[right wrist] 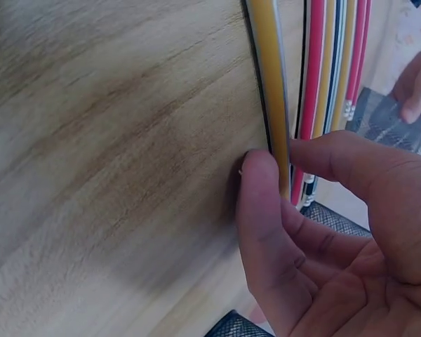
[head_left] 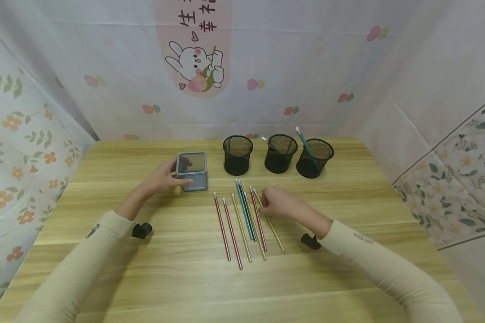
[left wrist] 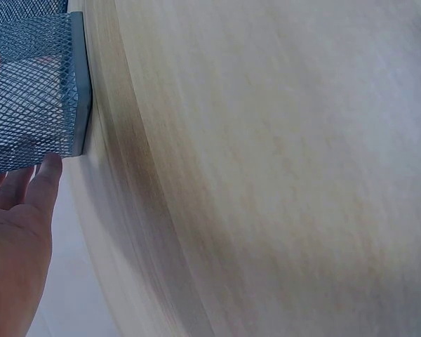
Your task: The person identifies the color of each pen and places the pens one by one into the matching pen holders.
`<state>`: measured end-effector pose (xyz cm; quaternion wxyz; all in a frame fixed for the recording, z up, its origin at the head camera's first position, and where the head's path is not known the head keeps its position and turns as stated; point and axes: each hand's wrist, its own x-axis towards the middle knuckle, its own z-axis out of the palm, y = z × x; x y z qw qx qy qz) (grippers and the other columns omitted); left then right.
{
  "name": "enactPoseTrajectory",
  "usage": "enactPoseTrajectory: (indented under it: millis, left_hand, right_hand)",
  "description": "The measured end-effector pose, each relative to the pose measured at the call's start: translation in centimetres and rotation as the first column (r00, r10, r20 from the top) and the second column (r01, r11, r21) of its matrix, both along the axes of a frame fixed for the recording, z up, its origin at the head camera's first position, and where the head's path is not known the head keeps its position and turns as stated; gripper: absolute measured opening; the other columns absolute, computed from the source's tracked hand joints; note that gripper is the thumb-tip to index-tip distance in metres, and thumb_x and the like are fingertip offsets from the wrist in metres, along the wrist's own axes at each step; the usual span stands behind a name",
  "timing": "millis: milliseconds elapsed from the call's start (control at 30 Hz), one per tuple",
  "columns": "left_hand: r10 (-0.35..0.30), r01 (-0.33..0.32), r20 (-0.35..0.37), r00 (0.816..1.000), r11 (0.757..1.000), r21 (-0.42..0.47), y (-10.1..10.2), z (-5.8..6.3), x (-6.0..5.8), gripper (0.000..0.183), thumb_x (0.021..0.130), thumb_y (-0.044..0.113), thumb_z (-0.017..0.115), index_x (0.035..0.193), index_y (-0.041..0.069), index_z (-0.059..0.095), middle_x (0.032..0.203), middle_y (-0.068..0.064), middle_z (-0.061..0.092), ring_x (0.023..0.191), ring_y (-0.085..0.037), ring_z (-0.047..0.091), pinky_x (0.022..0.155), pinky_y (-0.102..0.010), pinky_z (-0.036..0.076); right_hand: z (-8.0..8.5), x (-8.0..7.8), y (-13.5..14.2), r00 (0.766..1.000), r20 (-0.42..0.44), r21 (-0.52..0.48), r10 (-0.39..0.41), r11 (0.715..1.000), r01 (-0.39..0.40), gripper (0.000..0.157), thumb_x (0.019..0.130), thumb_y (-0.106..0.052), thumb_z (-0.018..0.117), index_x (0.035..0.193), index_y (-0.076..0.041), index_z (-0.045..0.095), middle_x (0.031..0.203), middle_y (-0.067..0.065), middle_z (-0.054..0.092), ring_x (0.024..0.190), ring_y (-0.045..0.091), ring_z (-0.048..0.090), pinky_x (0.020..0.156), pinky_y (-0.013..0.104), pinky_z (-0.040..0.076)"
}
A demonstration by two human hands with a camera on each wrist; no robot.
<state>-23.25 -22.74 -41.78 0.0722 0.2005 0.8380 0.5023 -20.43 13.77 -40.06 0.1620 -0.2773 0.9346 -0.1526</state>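
Note:
A grey square mesh pencil holder stands upright on the left half of the table. My left hand grips it from the left, thumb across the front and fingers round the far side; the left wrist view shows a fingertip along the mesh wall. Right of the row of pencils, my right hand pinches a yellow pencil between thumb and index finger, near its eraser end. In the head view that yellow pencil slants down toward the front. Beside it lie several red, yellow and teal pencils.
Three round black mesh holders stand at the back: a left one, a middle one with a dark pencil leaning inside, and a right one holding a teal pencil. A patterned cloth hangs behind the table.

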Motion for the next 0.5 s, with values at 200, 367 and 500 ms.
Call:
enactPoseTrajectory:
  millis: [200,367,500]
  left_hand:
    - [0.006,-0.006,-0.001,1.0,1.0,-0.003,-0.04,-0.26,-0.16,0.066,0.08,0.022,0.076,0.131,-0.003,0.041,0.131,-0.022,0.046,0.121,-0.037,0.043,0.098,-0.052,0.036]
    - [0.008,-0.008,-0.003,1.0,1.0,-0.005,-0.01,-0.29,-0.11,0.066,0.08,0.022,0.076,0.131,-0.003,0.042,0.131,-0.021,0.046,0.121,-0.036,0.043,0.098,-0.052,0.036]
    - [0.014,-0.014,0.0,1.0,1.0,-0.007,0.02,-0.25,-0.07,0.065,0.08,0.021,0.076,0.13,-0.002,0.043,0.13,-0.021,0.047,0.121,-0.036,0.043,0.098,-0.051,0.036]
  right_hand:
    - [-0.2,0.07,-0.18,0.999,0.03,0.002,-0.027,1.0,0.027,0.024,0.082,-0.012,0.066,0.063,-0.009,0.053,0.049,-0.002,0.052,0.04,0.009,0.05,0.042,0.024,0.038]
    - [-0.31,0.14,-0.23,0.997,0.054,-0.008,-0.049,0.999,0.05,0.023,0.082,-0.01,0.065,0.063,-0.008,0.053,0.044,-0.004,0.053,0.036,0.008,0.051,0.039,0.023,0.038]
    - [-0.24,0.21,-0.25,0.998,0.05,-0.008,-0.048,0.999,0.048,0.023,0.081,-0.009,0.064,0.061,-0.008,0.053,0.041,-0.004,0.052,0.034,0.009,0.05,0.038,0.023,0.036]
